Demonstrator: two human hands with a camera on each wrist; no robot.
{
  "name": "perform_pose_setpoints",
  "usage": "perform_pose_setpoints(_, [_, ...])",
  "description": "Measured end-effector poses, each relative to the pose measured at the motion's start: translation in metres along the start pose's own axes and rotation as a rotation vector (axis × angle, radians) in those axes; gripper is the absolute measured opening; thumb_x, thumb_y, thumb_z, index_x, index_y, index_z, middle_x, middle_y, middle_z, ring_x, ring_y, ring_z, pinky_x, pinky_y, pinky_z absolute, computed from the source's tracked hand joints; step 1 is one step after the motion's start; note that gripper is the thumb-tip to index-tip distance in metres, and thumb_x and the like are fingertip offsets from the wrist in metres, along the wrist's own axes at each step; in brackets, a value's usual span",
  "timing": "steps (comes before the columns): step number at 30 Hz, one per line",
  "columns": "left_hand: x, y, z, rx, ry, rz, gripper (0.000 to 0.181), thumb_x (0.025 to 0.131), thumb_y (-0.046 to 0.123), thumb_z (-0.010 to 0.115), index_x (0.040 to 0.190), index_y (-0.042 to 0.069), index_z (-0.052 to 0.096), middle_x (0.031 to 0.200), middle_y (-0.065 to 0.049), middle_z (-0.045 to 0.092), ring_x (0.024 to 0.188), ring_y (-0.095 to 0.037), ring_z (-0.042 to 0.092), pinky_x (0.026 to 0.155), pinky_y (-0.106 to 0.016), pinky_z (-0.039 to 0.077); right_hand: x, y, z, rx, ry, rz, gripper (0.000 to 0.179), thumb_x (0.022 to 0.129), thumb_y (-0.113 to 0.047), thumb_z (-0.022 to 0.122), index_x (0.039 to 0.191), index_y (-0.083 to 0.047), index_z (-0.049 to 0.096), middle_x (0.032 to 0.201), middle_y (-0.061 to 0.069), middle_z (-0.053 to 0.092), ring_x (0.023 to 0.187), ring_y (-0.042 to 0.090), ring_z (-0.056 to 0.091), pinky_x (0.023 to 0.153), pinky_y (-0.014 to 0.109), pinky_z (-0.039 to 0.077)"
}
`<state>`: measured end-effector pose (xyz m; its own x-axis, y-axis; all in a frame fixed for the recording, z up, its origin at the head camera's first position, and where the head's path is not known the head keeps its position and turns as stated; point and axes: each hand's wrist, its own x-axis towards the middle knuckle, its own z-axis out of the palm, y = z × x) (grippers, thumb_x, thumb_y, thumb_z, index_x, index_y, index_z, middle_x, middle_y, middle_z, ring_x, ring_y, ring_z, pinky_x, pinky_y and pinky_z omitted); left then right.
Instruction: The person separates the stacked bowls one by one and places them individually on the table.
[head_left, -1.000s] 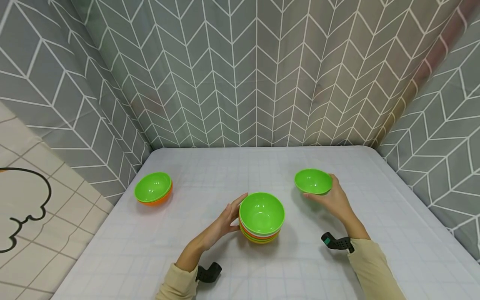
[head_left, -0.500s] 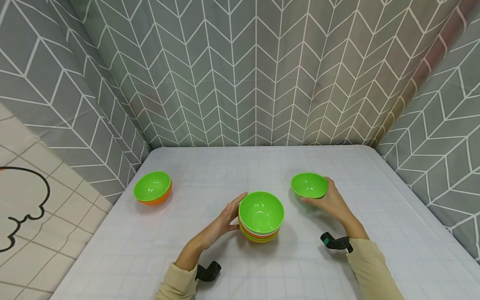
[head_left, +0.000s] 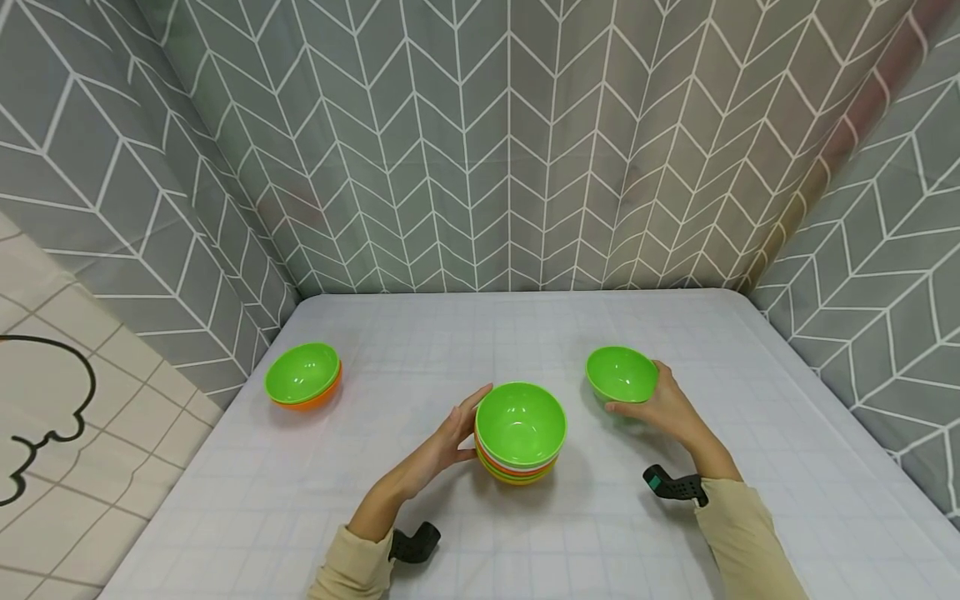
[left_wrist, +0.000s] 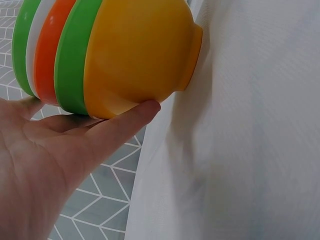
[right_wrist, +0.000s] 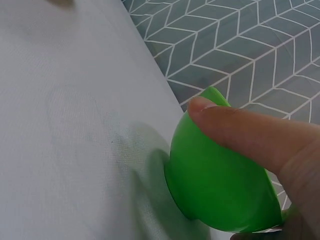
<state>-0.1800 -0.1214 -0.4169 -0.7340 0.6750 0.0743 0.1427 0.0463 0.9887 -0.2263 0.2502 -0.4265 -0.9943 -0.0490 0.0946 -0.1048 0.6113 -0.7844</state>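
Observation:
A stack of nested bowls (head_left: 521,425) stands mid-table, a green bowl on top, with white, orange, green and yellow bowls under it in the left wrist view. My left hand (head_left: 442,442) rests against the stack's left side, thumb and fingers extended; the thumb lies along the yellow bowl (left_wrist: 145,50). To the right and farther back, my right hand (head_left: 663,406) holds a single green bowl (head_left: 621,375) by its right side. The thumb lies on its outer wall in the right wrist view, and the bowl's foot is close over the tablecloth. Fingers behind it are partly hidden.
At the table's left side, a green bowl (head_left: 302,372) sits nested in an orange bowl (head_left: 318,400). A white cloth covers the table (head_left: 450,342). Grey patterned curtains (head_left: 495,150) hang behind and at both sides.
My right hand has lowered the green bowl and brought it slightly left and nearer. The left hand and the stack have stayed in place.

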Motion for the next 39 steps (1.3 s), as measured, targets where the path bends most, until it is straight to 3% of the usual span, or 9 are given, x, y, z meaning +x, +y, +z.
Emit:
perform_pose_setpoints(7, [-0.001, -0.001, -0.001, 0.000, -0.002, -0.002, 0.058, 0.102, 0.054, 0.008, 0.156, 0.032, 0.008, 0.160, 0.002, 0.007, 0.146, -0.028, 0.009, 0.108, -0.057, 0.028, -0.004, -0.008, -0.007, -0.085, -0.027, 0.006, 0.136, 0.071, -0.039, 0.086, 0.148, 0.007, -0.016, 0.151, 0.039, 0.001, 0.136, 0.056, 0.011, 0.104, 0.069, 0.020])
perform_pose_setpoints(13, [0.000, -0.001, -0.001, 0.006, -0.002, -0.003, 0.058, 0.102, 0.053, 0.007, 0.156, 0.033, 0.008, 0.160, 0.002, 0.008, 0.146, -0.027, 0.009, 0.108, -0.056, 0.029, -0.010, -0.025, -0.018, -0.068, 0.059, -0.082, 0.130, 0.074, -0.040, 0.084, 0.152, -0.001, -0.011, 0.156, 0.029, 0.001, 0.140, 0.050, 0.007, 0.104, 0.069, 0.018])
perform_pose_setpoints(17, [0.000, -0.001, 0.000, 0.015, 0.003, -0.011, 0.059, 0.101, 0.055, 0.008, 0.156, 0.034, 0.008, 0.160, 0.002, 0.008, 0.146, -0.027, 0.010, 0.108, -0.055, 0.030, -0.012, -0.041, -0.015, -0.006, 0.055, -0.182, 0.120, 0.076, -0.034, 0.084, 0.156, -0.009, -0.002, 0.159, 0.020, 0.007, 0.143, 0.042, 0.006, 0.105, 0.069, 0.016])
perform_pose_setpoints(23, [0.000, -0.001, 0.000, 0.021, 0.009, -0.022, 0.057, 0.101, 0.056, 0.008, 0.155, 0.037, 0.009, 0.160, 0.003, 0.008, 0.146, -0.026, 0.010, 0.108, -0.053, 0.031, -0.020, -0.079, 0.004, -0.072, -0.093, -0.332, 0.116, 0.073, -0.040, 0.085, 0.157, -0.016, 0.009, 0.159, 0.011, 0.015, 0.143, 0.036, 0.015, 0.107, 0.065, 0.022])
perform_pose_setpoints(29, [0.001, 0.001, -0.001, 0.016, 0.016, -0.025, 0.059, 0.100, 0.058, 0.009, 0.155, 0.037, 0.011, 0.160, 0.004, 0.009, 0.145, -0.026, 0.012, 0.107, -0.054, 0.031, -0.028, -0.109, 0.021, -0.145, -0.275, -0.445, 0.118, 0.066, -0.046, 0.088, 0.156, -0.016, 0.018, 0.158, 0.012, 0.020, 0.143, 0.032, 0.021, 0.109, 0.057, 0.026])
perform_pose_setpoints(36, [0.001, 0.000, -0.001, 0.022, 0.020, -0.024, 0.057, 0.100, 0.058, 0.010, 0.154, 0.039, 0.012, 0.160, 0.005, 0.010, 0.145, -0.025, 0.012, 0.108, -0.054, 0.031, -0.031, -0.119, 0.038, -0.176, -0.387, -0.496, 0.123, 0.062, -0.060, 0.084, 0.156, -0.020, 0.017, 0.158, 0.006, 0.020, 0.142, 0.039, 0.018, 0.108, 0.058, 0.027])
perform_pose_setpoints(39, [0.000, 0.000, -0.001, 0.022, 0.018, -0.020, 0.056, 0.101, 0.057, 0.009, 0.154, 0.040, 0.012, 0.160, 0.005, 0.009, 0.145, -0.024, 0.013, 0.107, -0.054, 0.031, -0.031, -0.120, 0.044, -0.154, -0.414, -0.512, 0.122, 0.061, -0.059, 0.085, 0.156, -0.020, 0.017, 0.158, 0.005, 0.022, 0.142, 0.035, 0.020, 0.107, 0.055, 0.031])
